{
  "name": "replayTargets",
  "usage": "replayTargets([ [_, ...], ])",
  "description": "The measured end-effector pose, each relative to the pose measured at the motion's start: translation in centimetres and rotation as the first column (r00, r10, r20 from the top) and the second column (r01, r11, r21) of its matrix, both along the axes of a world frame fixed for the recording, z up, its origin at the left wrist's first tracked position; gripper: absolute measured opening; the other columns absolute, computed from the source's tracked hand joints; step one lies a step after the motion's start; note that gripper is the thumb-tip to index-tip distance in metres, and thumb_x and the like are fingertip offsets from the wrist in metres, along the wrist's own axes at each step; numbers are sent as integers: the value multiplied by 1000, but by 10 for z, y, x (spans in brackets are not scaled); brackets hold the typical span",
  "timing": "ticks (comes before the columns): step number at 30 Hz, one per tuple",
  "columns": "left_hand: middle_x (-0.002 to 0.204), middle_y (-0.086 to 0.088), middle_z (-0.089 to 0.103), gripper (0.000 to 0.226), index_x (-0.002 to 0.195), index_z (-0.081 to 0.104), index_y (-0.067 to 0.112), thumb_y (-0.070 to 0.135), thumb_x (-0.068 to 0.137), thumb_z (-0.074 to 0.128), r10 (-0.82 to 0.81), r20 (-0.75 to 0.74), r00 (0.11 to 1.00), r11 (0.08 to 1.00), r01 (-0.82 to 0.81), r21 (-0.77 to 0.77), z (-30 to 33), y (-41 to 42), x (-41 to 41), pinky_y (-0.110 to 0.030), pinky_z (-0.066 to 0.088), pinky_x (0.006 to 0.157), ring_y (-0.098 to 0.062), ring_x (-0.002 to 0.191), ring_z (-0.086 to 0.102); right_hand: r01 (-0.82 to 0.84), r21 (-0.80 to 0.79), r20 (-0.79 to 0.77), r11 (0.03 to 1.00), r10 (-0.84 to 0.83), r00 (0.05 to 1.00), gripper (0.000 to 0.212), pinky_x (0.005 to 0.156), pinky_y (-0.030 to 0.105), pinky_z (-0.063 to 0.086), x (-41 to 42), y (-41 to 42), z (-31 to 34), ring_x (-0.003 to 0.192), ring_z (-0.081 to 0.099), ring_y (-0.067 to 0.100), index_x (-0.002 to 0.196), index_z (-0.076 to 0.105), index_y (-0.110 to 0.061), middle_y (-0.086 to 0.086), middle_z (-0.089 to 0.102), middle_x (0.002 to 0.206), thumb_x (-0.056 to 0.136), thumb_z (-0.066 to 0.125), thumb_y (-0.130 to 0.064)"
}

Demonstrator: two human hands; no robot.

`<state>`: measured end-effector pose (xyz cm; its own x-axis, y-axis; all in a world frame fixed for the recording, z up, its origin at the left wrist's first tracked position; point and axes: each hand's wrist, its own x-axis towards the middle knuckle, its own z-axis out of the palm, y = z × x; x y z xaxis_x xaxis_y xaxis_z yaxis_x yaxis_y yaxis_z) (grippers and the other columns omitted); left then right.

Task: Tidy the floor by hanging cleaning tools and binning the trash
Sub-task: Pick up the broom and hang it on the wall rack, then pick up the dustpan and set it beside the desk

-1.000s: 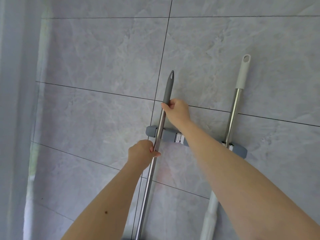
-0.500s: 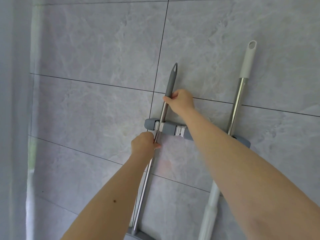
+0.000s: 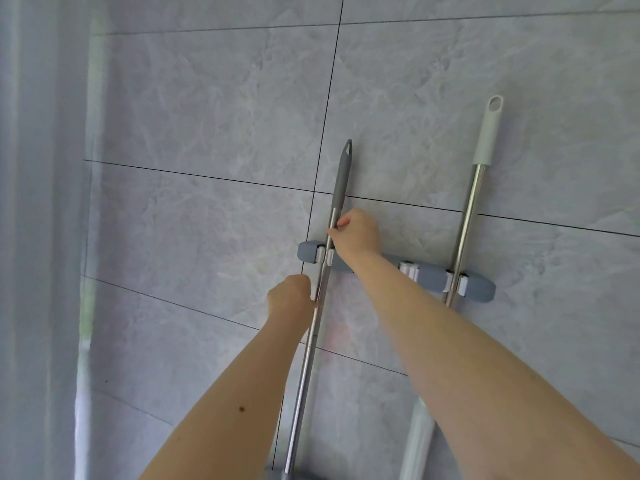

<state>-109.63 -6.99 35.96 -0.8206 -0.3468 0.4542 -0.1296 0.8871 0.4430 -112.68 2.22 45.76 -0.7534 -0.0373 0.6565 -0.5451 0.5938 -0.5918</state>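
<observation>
A metal pole with a grey grip (image 3: 341, 174) stands against the tiled wall, seated in the leftmost clip of the grey wall rack (image 3: 429, 275). My right hand (image 3: 355, 233) grips the pole just above that clip. My left hand (image 3: 291, 299) holds the same pole just below the rack. A second metal pole with a white grip (image 3: 485, 140) hangs in the rack's right clip. The lower ends of both tools are cut off by the frame's bottom edge.
The wall is grey marbled tile (image 3: 207, 116). A pale curtain or door edge (image 3: 45, 237) runs down the left side. The rack's middle clip (image 3: 408, 270) holds nothing.
The grey-grip pole has slid down in the clip, so my right hand now sits on bare metal below the grip. The view shifted slightly left and down.
</observation>
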Motion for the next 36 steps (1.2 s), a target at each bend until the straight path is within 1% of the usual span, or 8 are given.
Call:
replayTargets([
  [9,101,-2,57,12,104,57,15,21,93,57,50,-46,998,998,-51,-34,3,-24,44,-26,36,71,-23,89,59,-69,8,4,998,69,998,20,83,33,50,36,11,-21,98,62,26,105,61,-8,10,67,104,85,61,-9],
  [16,92,0,48,10,89,47,19,16,92,56,75,-54,996,997,-74,28,-21,-46,99,-27,35,69,-24,80,50,-164,94,62,982,159,985,29,90,35,49,80,-4,-51,106,60,26,112,59,-7,10,63,115,83,60,-9],
  [21,99,-5,52,12,89,45,19,12,92,55,153,-21,988,988,-152,36,-35,-69,150,-30,38,73,-30,95,59,-299,180,170,937,270,948,37,89,33,47,120,-28,-76,106,57,23,119,54,-8,10,59,121,84,62,-16],
  [25,95,-5,49,12,90,44,18,10,92,52,246,10,969,969,-247,34,-42,-90,196,-28,36,71,-25,85,49,-424,198,233,884,378,896,37,80,29,46,144,-51,-95,98,57,24,119,54,-8,11,57,122,85,63,-16],
  [27,105,-11,57,8,96,51,15,9,92,49,313,33,949,949,-314,22,-46,-98,225,-31,42,75,-30,95,58,-488,207,265,848,432,862,36,76,28,46,157,-62,-102,89,55,22,119,55,-6,11,57,117,85,62,-14],
  [29,114,-13,62,21,108,57,9,6,90,46,388,50,920,920,-390,33,-53,-103,255,-35,48,81,-34,105,61,-555,203,294,807,490,821,36,74,28,45,172,-75,-109,87,51,19,120,56,-3,7,53,105,86,60,-12],
  [32,113,-13,64,26,111,59,8,4,90,45,491,111,864,866,-498,52,-75,-108,303,-35,49,77,-35,103,63,-630,229,336,742,547,767,37,71,27,45,199,-90,-129,91,51,20,120,56,-2,9,54,104,85,59,-11],
  [36,110,-14,64,23,105,60,5,3,89,44,576,181,797,804,-592,54,-121,-103,370,-39,53,82,-34,99,63,-723,260,402,640,609,684,33,86,30,46,244,-105,-173,98,56,24,116,58,-3,16,60,121,85,60,-14],
])
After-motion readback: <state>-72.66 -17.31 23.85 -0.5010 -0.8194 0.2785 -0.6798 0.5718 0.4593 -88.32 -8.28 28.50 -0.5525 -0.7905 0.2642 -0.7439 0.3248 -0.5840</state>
